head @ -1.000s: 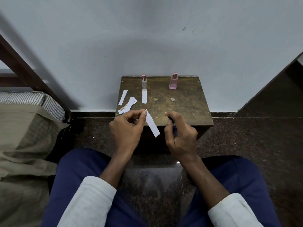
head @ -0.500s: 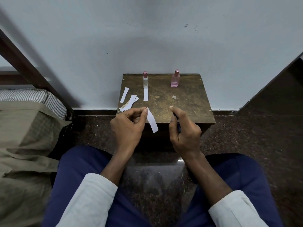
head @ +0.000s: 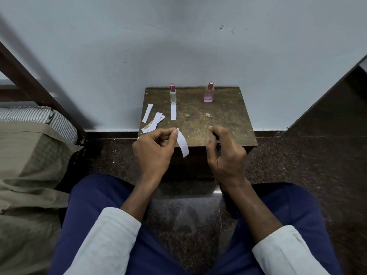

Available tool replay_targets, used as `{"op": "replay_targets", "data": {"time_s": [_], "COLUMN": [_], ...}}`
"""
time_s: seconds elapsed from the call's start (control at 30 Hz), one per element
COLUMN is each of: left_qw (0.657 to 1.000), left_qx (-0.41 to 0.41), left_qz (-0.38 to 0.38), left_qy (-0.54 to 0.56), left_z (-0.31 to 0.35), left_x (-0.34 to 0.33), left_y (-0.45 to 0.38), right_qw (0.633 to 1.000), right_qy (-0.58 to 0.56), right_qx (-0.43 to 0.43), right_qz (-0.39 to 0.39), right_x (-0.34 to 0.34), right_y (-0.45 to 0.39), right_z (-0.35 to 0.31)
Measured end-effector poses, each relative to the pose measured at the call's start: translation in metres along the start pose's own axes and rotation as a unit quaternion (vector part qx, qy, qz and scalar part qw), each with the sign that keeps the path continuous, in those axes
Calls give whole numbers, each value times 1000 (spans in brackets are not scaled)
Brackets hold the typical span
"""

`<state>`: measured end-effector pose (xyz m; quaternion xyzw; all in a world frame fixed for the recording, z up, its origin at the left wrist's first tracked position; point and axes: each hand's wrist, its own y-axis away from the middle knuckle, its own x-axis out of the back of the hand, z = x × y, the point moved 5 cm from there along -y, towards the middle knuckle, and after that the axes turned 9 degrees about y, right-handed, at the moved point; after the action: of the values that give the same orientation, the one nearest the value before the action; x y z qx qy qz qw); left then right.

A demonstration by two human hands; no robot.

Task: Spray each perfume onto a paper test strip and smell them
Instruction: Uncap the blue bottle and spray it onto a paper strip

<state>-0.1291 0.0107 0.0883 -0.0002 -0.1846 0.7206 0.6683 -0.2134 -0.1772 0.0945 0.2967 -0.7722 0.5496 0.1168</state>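
My left hand (head: 153, 149) pinches the top end of a white paper strip (head: 182, 143), which hangs down to the right over the near edge of a small brown table (head: 228, 124). My right hand (head: 226, 155) is closed around a small dark blue bottle (head: 218, 143), mostly hidden in the fist, with the forefinger raised above its top. At the back of the table stand a slim clear bottle with a pink cap (head: 173, 94) and a pink square bottle (head: 209, 92). One strip (head: 173, 112) lies in front of the clear bottle. More strips (head: 153, 122) lie at the table's left.
A tiny pale scrap (head: 208, 114) lies on the table. The table stands against a grey wall. A bed with a khaki cover (head: 25, 175) and striped pillow (head: 39, 118) is at the left. A dark panel (head: 337, 100) rises at the right. My knees flank the dark stone floor.
Both hands have risen slightly toward the table's near edge. The right forefinger has lifted off the bottle's top. The strip stays pinched in my left hand.
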Motion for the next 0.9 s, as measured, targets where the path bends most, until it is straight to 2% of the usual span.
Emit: {"op": "replay_targets", "data": {"time_s": [0.43, 0.77, 0.9], "left_qw": [998, 997, 997], "left_qx": [44, 54, 49], "left_qz": [24, 31, 30], "left_qy": [43, 44, 44], "left_z": [-9, -11, -11], "left_x": [3, 5, 5], "left_y": [-7, -8, -8], "right_qw": [998, 999, 999], "right_qy": [-36, -14, -20], "right_qx": [18, 8, 16], "right_qz": [-45, -49, -25], "right_x": [3, 4, 6], "right_y": [15, 11, 11], "right_z": [3, 2, 3]}}
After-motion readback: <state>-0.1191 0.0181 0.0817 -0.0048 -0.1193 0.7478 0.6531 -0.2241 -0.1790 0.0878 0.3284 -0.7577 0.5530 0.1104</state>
